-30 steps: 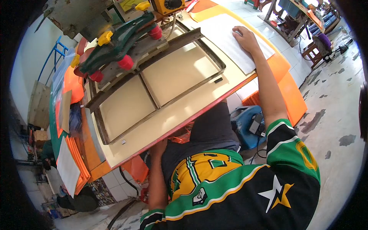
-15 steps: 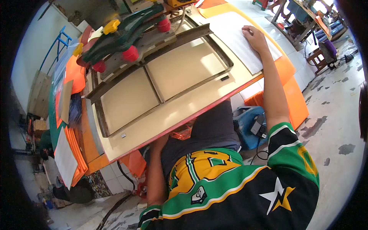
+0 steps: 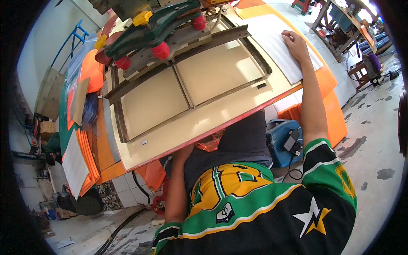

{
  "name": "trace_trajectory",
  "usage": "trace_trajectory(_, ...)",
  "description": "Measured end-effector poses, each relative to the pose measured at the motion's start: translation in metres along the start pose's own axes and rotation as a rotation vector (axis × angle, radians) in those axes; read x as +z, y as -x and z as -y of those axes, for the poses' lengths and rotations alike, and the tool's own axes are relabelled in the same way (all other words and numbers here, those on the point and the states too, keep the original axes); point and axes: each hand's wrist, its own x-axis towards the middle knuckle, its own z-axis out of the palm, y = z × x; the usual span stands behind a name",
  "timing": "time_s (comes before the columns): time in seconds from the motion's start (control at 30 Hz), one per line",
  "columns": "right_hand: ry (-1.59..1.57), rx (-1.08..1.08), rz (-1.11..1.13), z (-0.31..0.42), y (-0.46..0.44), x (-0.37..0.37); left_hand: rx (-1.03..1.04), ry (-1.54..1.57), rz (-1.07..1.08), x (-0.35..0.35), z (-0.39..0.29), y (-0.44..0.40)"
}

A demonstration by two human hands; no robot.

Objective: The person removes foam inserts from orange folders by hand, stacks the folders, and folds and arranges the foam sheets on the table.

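My right hand [image 3: 296,46] rests on a stack of white sheets [image 3: 272,38] at the table's far right, its fingers loosely curled in and nothing visible in them. Down at the near edge of the table is my left hand [image 3: 185,152], mostly hidden beneath the board, so its fingers do not show. Between the two lies a cream board [image 3: 204,121] with a reddish edge. On it stands a dark metal frame [image 3: 190,102] with a crossbar. Over the frame's far side sits a green press head [image 3: 157,34] with red knobs [image 3: 160,50].
Orange folded sheets [image 3: 87,155] and a white sheet [image 3: 75,163] hang at the table's left. A blue machine [image 3: 282,142] with a black adapter stands under the right side. Behind, at the upper right, is a wooden workbench [image 3: 346,21]. A small dark block [image 3: 261,86] lies by the frame.
The whole view has shifted, so the table and press appear slightly further right. Both hands stay in about the same places relative to the table.
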Motion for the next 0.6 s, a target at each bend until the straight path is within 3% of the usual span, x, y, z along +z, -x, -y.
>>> trace_trajectory(0.27, -0.007, -0.052, -0.013, -0.005, 0.000, 0.000, 0.058, 0.024, 0.018, -0.006, -0.004, -0.005)
trace_trajectory(0.6, 0.022, -0.028, -0.006, -0.004, -0.001, 0.000, -0.087, 0.009, 0.134, -0.008, -0.005, -0.002)
